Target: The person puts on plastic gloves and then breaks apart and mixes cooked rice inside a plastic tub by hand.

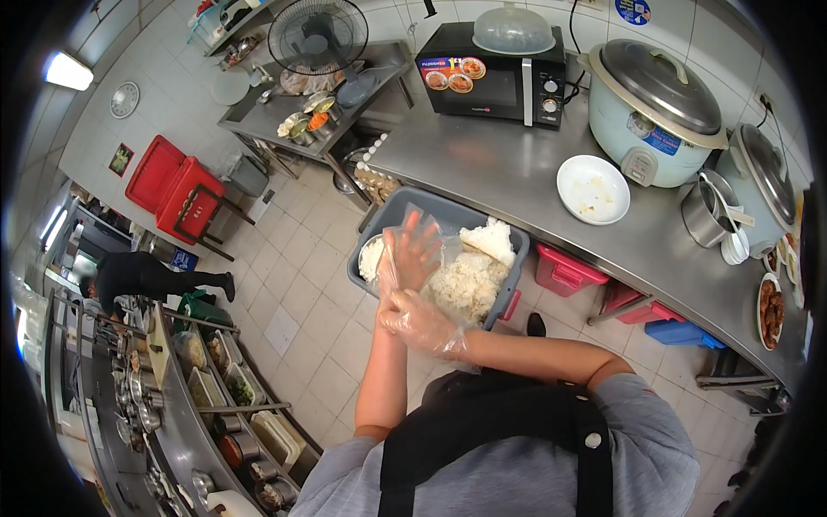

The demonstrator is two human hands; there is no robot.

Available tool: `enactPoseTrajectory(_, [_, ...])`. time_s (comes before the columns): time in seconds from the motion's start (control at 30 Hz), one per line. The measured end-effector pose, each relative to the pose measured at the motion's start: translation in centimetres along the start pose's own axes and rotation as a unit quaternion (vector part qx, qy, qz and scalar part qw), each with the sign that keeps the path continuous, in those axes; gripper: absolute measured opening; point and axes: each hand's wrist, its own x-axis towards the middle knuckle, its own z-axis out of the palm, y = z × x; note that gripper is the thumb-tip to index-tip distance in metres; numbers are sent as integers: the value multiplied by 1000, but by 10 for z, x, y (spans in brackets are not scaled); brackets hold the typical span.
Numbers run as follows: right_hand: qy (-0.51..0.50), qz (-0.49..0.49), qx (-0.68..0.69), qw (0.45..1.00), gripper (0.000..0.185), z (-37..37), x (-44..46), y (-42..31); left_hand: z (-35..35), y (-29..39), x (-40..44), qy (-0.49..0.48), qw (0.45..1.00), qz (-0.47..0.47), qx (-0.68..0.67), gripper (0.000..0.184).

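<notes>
Head view: gloved right hand point(422, 323) grips spread left hand point(410, 257) at the wrist; plastic glove point(450, 249) seems nearly on, cooked rice point(469, 283) unheld.

The microwave point(504, 86) bears small brand lettering that looks like "FUJIDENZO", at the corner of its food-picture sticker point(455, 76) and again low on the door; a big "1" tops the sticker. On the large cooker point(613, 129), a blue label point(656, 138) reads "Rice Cooker". Dark characters on the red cooler point(179, 196), the round blue wall sign's point(633, 10) wording and the clock's point(125, 99) numerals are too small to read.
</notes>
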Motion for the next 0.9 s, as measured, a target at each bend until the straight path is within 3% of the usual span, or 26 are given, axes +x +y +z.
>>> enactPoseTrajectory(0.17, [-56,-19,-19,998,7,0,4,2,18,3,-2,26,998,-33,-44,76])
enactPoseTrajectory(0.27, [-13,-48,-37,998,7,7,4,7,14,7,9,11,1000,7,-24,77])
enactPoseTrajectory(0.33, [-21,0,-37,999,6,1,9,4,5,16,16,-2,990,61,127,78])
enactPoseTrajectory(0.37, [-23,-1,-36,999,6,-1,12,1,2,16,16,-1,990,62,126,78])
enactPoseTrajectory(0.43, [25,56,37,997,4,-2,19,-4,6,21,13,99,979,145,103,77])
enactPoseTrajectory(0.47, [25,56,37,997,4,-7,22,-5,-9,27,19,102,978,126,134,77])
enactPoseTrajectory(0.5, [-38,29,-16,999,6,-12,26,-5,-6,33,19,103,978,126,134,77])
enactPoseTrajectory(0.53, [-100,1,-69,993,11,-14,27,-5,-2,38,18,62,978,136,147,79])
enactPoseTrajectory(0.63, [-80,8,-37,996,9,6,20,1,18,45,11,7,968,179,175,91])
enactPoseTrajectory(0.73, [-74,-38,0,997,9,8,17,5,26,45,3,-22,983,145,112,98])
enactPoseTrajectory(0.8, [-70,-57,8,996,11,12,16,8,24,45,-2,-74,977,72,185,101])
enactPoseTrajectory(0.9, [-62,-76,40,994,13,16,12,10,19,41,-2,-74,967,-12,245,103])
